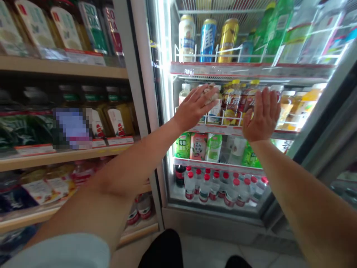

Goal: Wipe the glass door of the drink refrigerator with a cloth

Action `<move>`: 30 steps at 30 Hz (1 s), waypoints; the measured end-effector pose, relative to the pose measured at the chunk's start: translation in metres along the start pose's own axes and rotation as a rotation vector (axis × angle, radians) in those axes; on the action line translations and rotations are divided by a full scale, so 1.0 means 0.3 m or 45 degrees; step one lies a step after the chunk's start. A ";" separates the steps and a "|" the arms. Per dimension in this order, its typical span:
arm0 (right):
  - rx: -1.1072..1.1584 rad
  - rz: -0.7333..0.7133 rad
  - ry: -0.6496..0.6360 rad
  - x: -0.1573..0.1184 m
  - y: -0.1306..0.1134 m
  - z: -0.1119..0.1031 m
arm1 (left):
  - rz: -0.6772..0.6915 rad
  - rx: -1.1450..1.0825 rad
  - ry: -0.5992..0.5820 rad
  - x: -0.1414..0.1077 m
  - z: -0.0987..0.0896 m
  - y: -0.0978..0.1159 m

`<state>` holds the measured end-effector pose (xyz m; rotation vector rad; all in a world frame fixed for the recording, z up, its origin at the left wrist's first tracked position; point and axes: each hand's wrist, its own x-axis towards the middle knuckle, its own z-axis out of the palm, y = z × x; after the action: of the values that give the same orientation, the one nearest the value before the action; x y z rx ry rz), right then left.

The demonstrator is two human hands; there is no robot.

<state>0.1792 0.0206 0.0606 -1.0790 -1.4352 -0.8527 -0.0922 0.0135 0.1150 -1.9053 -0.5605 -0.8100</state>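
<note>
My left hand (192, 108) reaches toward the lit drinks fridge, its fingers extended over a crumpled pale cloth (211, 93) that shows beyond the fingertips. To the right, my right hand (261, 116) is raised flat, fingers stretched upward and thumb out, with nothing in it. It overlaps the middle shelf's bottles; whether it touches glass cannot be made out. Between the hands stand yellow-capped tea bottles (232, 100). Above them are tall cans, among them a blue can (208, 40) and a gold can (228, 40).
Red-capped water bottles (205, 189) fill the fridge bottom, below a shelf with a green bottle (214, 147). A wooden shelf unit (64, 70) with bottles stands left. The fridge's metal frame (212, 219) runs along the tiled floor (206, 247). A blurred-out patch (72, 128) covers part of the left shelves.
</note>
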 end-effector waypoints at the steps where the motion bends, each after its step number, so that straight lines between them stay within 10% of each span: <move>1: -0.002 -0.001 0.016 -0.001 -0.001 0.000 | -0.035 -0.004 0.045 0.016 -0.002 -0.023; 5: -0.027 -0.036 0.051 -0.002 -0.002 0.000 | -0.209 -0.062 0.220 0.025 0.014 -0.011; 11: -0.026 -0.038 0.029 -0.006 0.000 0.003 | 0.264 -0.074 -0.081 -0.048 0.026 0.095; 17: -0.042 -0.159 -0.069 0.055 0.027 -0.053 | -0.293 0.108 0.165 0.003 -0.013 -0.039; 24: -0.091 -0.016 -0.068 0.316 0.062 -0.049 | 0.037 0.178 -0.124 -0.041 -0.039 0.069; 30: -0.136 -0.130 -0.002 0.314 0.097 0.001 | -0.452 0.215 0.148 0.061 -0.054 -0.026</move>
<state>0.2075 0.0452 0.1518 -1.0932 -1.4702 -1.0114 -0.0899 0.0032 0.1383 -1.6150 -0.8814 -1.0570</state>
